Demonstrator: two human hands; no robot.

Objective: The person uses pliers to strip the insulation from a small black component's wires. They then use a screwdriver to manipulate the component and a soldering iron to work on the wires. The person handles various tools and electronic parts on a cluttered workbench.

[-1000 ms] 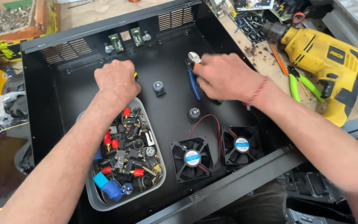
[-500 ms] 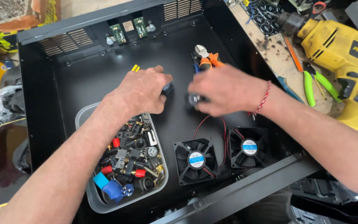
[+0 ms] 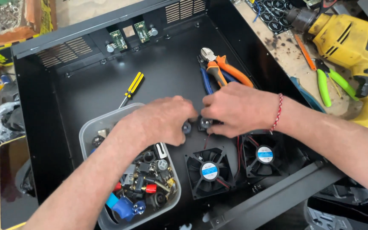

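Inside a black metal chassis (image 3: 86,91), my left hand (image 3: 162,119) and my right hand (image 3: 235,108) meet near the middle of the floor. Each pinches a small black round knob-like part: the left-hand knob (image 3: 187,127) and the right-hand knob (image 3: 204,123) sit side by side, almost touching. My left forearm crosses over a clear plastic tub (image 3: 91,127) of mixed connectors and switches. Two black fans, one left (image 3: 209,171) and one right (image 3: 264,154), lie just in front of my hands, with red and black wires running from them.
Orange-handled cutters (image 3: 220,70) and a blue tool lie behind my right hand. A yellow-black screwdriver (image 3: 131,88) lies on the chassis floor. Two small green boards (image 3: 129,35) sit on the back wall. A yellow drill (image 3: 354,47) and green pliers (image 3: 329,85) lie on the bench to the right.
Both hands have come forward and together from the back of the chassis. The cutters and screwdriver they covered now lie uncovered. Each hand has closed on a small black knob.
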